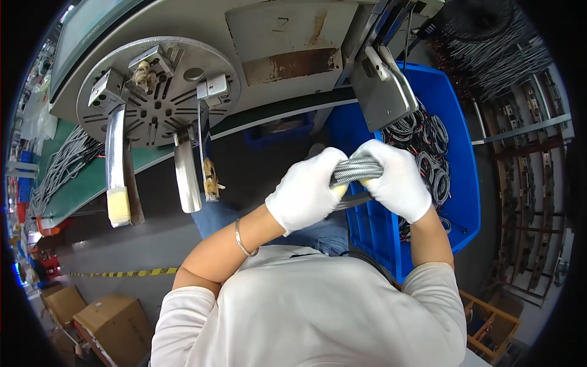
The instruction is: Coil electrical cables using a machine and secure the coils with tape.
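Observation:
A coil of grey cable (356,170) is gripped between my two white-gloved hands, in front of my body. My left hand (307,191) wraps round the coil's left side, and my right hand (396,178) closes on its right side. Part of the loop hangs below the hands, where it is blurred. To the left stands a round slotted metal disc (158,101) with several metal arms fixed to it; one curved arm (116,153) ends in a yellow pad. Just beyond my right hand are many coiled cables (437,174) lying in a blue bin.
The blue bin (463,122) stands at the right, under a metal plate bracket (385,92) on the machine (275,18). Loose grey cables (61,165) lie on a green bench at the left. Cardboard boxes (116,327) sit on the floor lower left, a metal rack (532,183) far right.

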`<state>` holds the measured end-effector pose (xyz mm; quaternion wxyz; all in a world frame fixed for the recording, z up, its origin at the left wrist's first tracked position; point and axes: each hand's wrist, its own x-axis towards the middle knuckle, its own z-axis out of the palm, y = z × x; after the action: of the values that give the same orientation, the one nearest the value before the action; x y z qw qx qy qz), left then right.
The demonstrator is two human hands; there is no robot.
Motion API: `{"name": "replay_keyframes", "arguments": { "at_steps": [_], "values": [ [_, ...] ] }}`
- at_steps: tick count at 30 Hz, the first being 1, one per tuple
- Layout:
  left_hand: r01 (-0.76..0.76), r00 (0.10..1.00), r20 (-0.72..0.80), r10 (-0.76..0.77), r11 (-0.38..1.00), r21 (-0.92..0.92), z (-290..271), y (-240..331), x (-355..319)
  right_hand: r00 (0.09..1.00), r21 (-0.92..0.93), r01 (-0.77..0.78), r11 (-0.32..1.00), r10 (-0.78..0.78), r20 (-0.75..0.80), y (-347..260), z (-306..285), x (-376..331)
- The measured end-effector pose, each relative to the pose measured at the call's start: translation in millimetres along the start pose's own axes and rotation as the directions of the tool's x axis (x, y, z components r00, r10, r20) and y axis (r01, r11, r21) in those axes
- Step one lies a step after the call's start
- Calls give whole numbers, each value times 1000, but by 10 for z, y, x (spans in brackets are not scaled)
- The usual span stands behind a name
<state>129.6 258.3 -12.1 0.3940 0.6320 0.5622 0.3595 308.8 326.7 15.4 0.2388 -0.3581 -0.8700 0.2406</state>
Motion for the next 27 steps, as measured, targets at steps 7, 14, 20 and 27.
{"name": "replay_keyframes", "arguments": {
  "at_steps": [7,14,20,27],
  "values": [
    [226,959,259,-114,859,-460,-145,-400,-12,723,376,-648,663,380,576,-103,-207,98],
    [234,951,259,-170,942,-240,-122,-5,5,994,-7,82,997,-81,76,-51,77,39],
    [506,831,454,-323,779,-372,-172,59,-33,977,-9,95,995,-92,192,7,32,63],
    [-43,979,200,36,999,28,-19,225,140,957,-179,278,944,-256,136,-53,-74,91]
  ]
}}
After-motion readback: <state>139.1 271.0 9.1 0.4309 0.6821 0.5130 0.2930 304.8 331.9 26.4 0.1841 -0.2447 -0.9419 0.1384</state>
